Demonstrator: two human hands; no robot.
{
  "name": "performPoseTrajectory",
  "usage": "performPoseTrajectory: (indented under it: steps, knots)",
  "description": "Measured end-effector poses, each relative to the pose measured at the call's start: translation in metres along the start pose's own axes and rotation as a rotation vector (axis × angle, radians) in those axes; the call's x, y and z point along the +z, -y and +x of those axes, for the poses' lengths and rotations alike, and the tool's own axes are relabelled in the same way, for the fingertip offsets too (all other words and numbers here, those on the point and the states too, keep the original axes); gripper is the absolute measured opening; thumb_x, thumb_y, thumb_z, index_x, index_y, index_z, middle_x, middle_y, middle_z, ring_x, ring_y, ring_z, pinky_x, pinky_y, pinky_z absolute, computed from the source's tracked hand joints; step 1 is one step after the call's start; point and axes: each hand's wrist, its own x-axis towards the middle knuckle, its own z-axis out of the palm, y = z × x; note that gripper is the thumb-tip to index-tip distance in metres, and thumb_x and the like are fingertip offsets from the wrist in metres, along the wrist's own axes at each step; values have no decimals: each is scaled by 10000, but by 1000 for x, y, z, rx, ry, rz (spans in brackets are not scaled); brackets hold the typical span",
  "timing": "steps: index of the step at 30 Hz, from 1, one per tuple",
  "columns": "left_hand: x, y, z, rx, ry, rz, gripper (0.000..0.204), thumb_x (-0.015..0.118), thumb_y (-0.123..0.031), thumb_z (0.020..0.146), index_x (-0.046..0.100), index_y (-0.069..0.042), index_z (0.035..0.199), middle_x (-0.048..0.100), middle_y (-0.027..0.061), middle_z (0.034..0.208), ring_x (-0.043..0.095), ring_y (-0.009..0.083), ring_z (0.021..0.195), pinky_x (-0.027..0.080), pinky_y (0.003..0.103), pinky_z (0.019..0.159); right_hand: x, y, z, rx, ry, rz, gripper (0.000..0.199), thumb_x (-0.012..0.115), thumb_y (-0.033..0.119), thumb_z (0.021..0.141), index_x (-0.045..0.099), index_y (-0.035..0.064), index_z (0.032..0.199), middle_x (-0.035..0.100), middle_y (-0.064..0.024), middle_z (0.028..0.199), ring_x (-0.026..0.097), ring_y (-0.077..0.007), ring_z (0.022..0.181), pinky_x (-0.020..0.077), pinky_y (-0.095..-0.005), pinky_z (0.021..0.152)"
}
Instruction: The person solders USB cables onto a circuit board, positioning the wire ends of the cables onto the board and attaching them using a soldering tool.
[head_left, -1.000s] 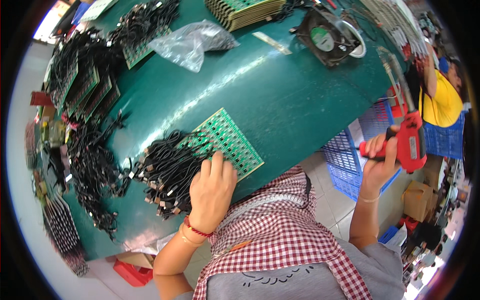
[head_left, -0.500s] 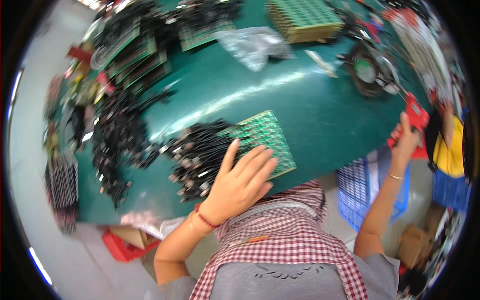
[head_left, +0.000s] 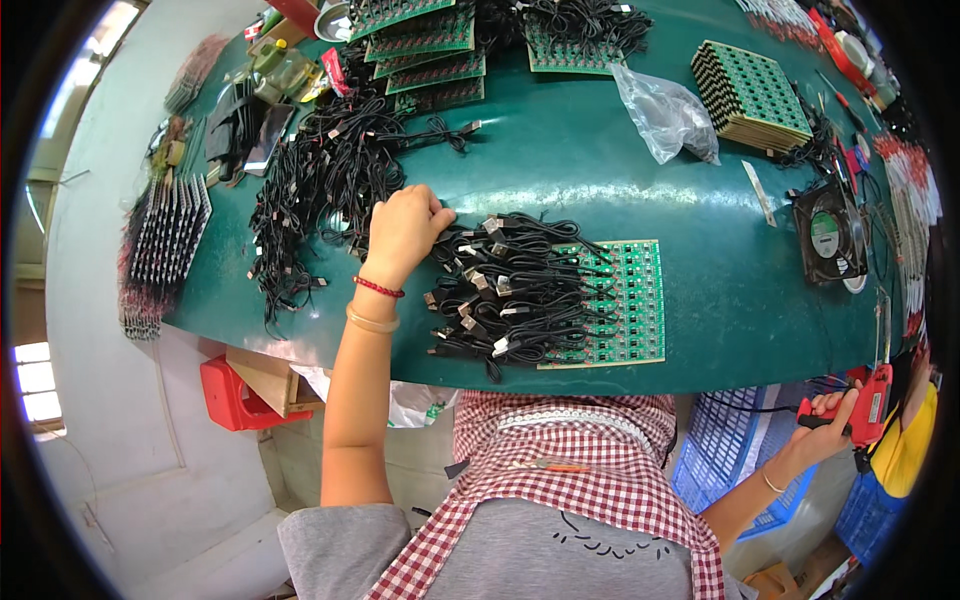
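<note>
The right hand [head_left: 832, 412] is wrapped around the handle of a red tool [head_left: 872, 405], held off the tabletop [head_left: 730, 340] by its near right corner, metal tip pointing away from the person. A blue crate [head_left: 712, 440] stands below the near edge, left of that hand.

By the middle of the near edge lies a green board [head_left: 645, 300], flat. Black cables [head_left: 510, 295] cover its left part and spill past it to the left, their metal plugs bunched at that end.

The left hand [head_left: 403, 232] is over the tabletop at the far left end of these cables, fingers curled in and knuckles up; whether it grips a cable cannot be told. Just beyond it, toward the left edge, is a heap of loose cables [head_left: 335, 165].

Near the right edge stands a black fan [head_left: 828, 238], with a pale strip [head_left: 758, 193] to its left. Farther back are a clear bag [head_left: 665, 115] and, touching or just beside it, a stack of boards [head_left: 752, 95]. Toward the far edge, more boards [head_left: 430, 45] overlap left of centre.
</note>
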Motion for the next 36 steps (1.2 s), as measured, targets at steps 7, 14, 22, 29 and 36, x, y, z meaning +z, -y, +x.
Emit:
performPoseTrajectory:
  steps: [7,14,22,29,36]
  knots:
    - [-8,27,16,25,-101,-621,176,517,-143,932,569,19,885,676,138,906,677,203,811,510,323,731,14,26,-8,-80,63,54,267,565,95,933,512,-14,1171,449,-9,622,389,-80,506,351,-246,510]
    - [-9,24,-15,182,-3,9,161,604,-5,786,564,-7,941,562,122,927,574,306,879,474,370,797,10,28,-15,-44,90,63,262,553,100,940,508,-14,1171,451,-16,622,389,-83,506,348,-246,513]
    - [-32,21,-38,331,-23,20,241,607,44,720,568,-33,946,535,115,1002,527,326,1010,450,357,848,14,27,-21,-9,112,101,258,552,106,941,510,7,1175,444,-14,615,381,-79,506,346,-241,514]
    - [-48,44,-27,311,-465,-332,155,553,-12,893,579,17,1042,633,92,1006,620,200,904,470,276,810,22,28,-26,13,132,114,265,543,102,946,495,0,1185,428,-11,607,374,-78,503,345,-239,511]
    - [-57,-22,-56,-9,130,-2217,195,482,-234,991,544,-62,1057,589,174,1187,610,253,1055,507,349,911,40,31,-47,73,203,162,293,530,77,947,467,-11,1220,439,-18,650,388,-82,530,358,-243,526]
